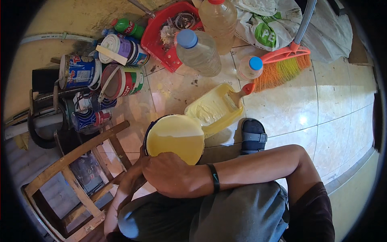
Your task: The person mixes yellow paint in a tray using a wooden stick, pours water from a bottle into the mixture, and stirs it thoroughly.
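Observation:
A round bucket of pale yellow paint stands between my knees and a yellow paint tray. My right hand is closed in a fist over the bucket's near rim; its curled fingers, and whatever they hold, are hidden from above. My left hand rests at the bucket's left wall and seems to grip it, mostly covered by the right hand. Just beyond the bucket lies the paint tray, wet with yellow paint. A red handle pokes over its far right corner.
Several paint cans crowd the left wall, beside a wooden frame. Farther off are a red dustpan with rubbish, a large blue-capped bottle, a small blue-capped bottle, an orange broom and plastic sacks.

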`<state>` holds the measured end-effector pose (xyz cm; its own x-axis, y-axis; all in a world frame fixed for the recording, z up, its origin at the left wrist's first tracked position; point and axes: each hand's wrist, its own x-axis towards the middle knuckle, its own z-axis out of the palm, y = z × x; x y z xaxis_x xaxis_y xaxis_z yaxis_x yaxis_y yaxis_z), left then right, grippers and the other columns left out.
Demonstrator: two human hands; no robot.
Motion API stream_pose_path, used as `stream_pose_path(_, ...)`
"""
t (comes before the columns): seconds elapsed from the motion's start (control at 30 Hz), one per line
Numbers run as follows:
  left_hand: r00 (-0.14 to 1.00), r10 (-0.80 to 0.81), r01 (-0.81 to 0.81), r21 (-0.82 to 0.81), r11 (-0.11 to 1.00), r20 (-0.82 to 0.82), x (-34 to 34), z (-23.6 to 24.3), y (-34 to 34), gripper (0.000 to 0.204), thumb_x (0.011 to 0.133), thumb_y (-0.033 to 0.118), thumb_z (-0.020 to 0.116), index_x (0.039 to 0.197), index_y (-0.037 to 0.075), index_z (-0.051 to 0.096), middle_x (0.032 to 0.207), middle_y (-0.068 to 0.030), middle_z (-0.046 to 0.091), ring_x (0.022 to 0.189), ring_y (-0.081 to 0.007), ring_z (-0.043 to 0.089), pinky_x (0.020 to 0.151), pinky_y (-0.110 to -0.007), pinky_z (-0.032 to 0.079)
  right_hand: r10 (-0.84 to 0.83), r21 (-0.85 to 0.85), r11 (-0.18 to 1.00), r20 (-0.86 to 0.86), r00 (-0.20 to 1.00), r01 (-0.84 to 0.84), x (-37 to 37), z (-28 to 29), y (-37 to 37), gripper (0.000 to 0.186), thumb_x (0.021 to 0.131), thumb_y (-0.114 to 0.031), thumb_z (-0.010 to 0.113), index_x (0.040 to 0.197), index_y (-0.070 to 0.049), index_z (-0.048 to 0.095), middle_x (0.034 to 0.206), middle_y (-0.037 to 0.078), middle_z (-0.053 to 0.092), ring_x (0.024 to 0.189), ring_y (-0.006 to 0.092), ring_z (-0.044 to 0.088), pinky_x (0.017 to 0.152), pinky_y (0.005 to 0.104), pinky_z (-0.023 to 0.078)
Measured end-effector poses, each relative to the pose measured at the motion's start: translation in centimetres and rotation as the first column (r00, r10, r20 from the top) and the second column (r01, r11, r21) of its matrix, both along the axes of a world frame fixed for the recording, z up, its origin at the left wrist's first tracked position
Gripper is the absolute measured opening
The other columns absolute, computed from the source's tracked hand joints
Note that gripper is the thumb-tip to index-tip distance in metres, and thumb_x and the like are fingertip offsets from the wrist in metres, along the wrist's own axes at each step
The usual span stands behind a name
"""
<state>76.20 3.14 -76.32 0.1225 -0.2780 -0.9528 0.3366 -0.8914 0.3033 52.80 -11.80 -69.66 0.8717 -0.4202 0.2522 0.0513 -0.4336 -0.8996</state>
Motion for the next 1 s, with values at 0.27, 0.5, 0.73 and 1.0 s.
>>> stream_pose_path(0.27,1.0,-0.001,0.001,0.003,1.0,-0.008,-0.3,0.1,-0.3,0.11,0.096,0.035,0.084,0.173,0.023,0.006,0.158,-0.0149,0.044,0.146,-0.033,0.047,0.116,-0.056,0.049,0.092,-0.003,0.996,-0.143,0.985,-0.094,-0.9,0.8,-1.4,0.012,0.075,-0.007,0.077,0.081,0.004,0.077,0.083,0.022,0.076,0.08,0.0358,0.079,0.064,0.0482,0.062)
stream_pose_path(0.5,1.0,-0.01,0.01,0.003,1.0,-0.019,-0.8,0.4,-0.4,0.114,0.094,0.039,0.086,0.174,0.023,0.005,0.163,-0.0156,0.039,0.15,-0.0349,0.043,0.116,-0.059,0.048,0.15,-0.093,0.98,-0.238,0.96,-0.176,-0.4,0.6,-0.6,0.012,0.081,-0.009,0.075,0.086,0.002,0.078,0.086,0.021,0.077,0.081,0.0336,0.079,0.064,0.0463,0.062)
stream_pose_path(0.73,1.0,-0.017,0.017,-0.004,1.0,-0.022,-1.4,1.7,-0.8,0.119,0.092,0.043,0.088,0.174,0.023,0.004,0.168,-0.0163,0.034,0.154,-0.0368,0.039,0.117,-0.062,0.048,0.164,-0.262,0.935,-0.276,0.947,-0.238,0.4,-0.3,-0.2,0.018,0.089,-0.014,0.071,0.092,0.001,0.079,0.087,0.017,0.078,0.08,0.0318,0.079,0.064,0.0443,0.062)
stream_pose_path(1.0,0.996,-0.092,0.092,-0.002,0.996,0.014,-3.1,4.2,-3.1,0.124,0.09,0.047,0.09,0.174,0.023,0.003,0.173,-0.017,0.028,0.158,-0.0389,0.034,0.118,-0.065,0.047,-0.459,-0.509,0.765,-0.002,0.888,0.394,9.8,0.1,-13.8,0.027,0.097,-0.016,0.068,0.113,0.003,0.061,0.09,0.02,0.075,0.082,0.0362,0.08,0.063,0.0452,0.063)
